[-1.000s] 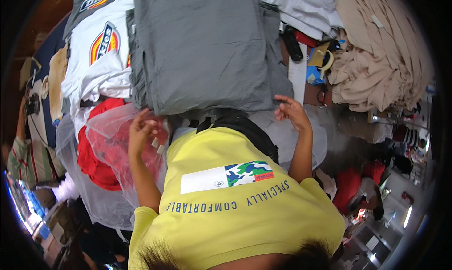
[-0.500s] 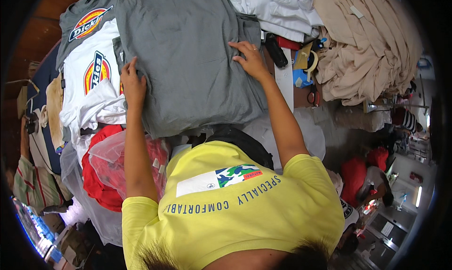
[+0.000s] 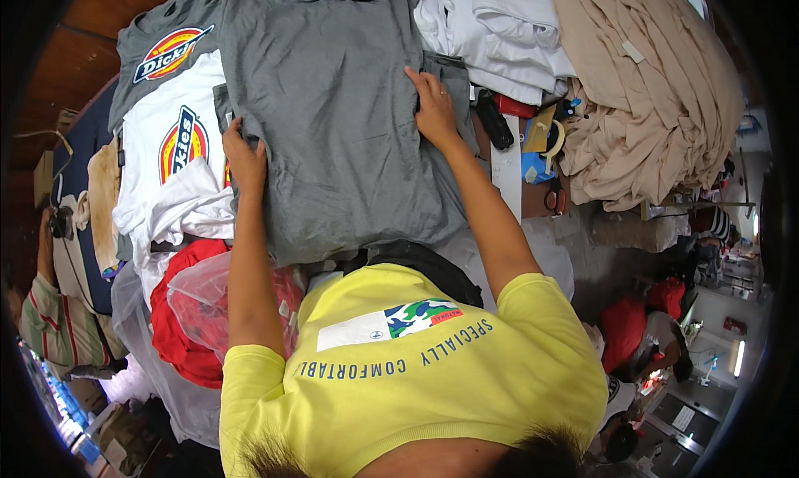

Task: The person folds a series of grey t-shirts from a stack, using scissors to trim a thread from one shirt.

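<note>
- The left edge of a grey garment [image 3: 333, 136] is touched by the left hand [image 3: 245, 157]; its thumb and forefinger are held apart, and whether cloth is pinched between them cannot be told.
- The garment's right edge is touched by the right hand [image 3: 436, 116]; its fingers are extended and slightly bent, and whether cloth is pinched beneath them cannot be told.
- The grey garment is laid out at the middle of the table [image 3: 533, 201], its lower end brought to the near edge, in front of the person's yellow shirt [image 3: 416, 386].
- Toward the table's left side, a white shirt [image 3: 158, 186] with a colourful emblem is left partly crumpled; above it a dark grey shirt [image 3: 187, 20] with a similar emblem is placed.
- By the near edge, left of the left forearm, a red cloth [image 3: 179, 336] is partly covered by translucent plastic.
- Toward the near right corner, scissors [image 3: 555, 198], a tape roll [image 3: 553, 138], a black object [image 3: 494, 121] and a strip of white paper [image 3: 506, 178] are set down.
- White garments [image 3: 499, 41] are piled behind these, toward the far edge.
- The right side is covered by a large beige heap of cloth [image 3: 657, 103].
</note>
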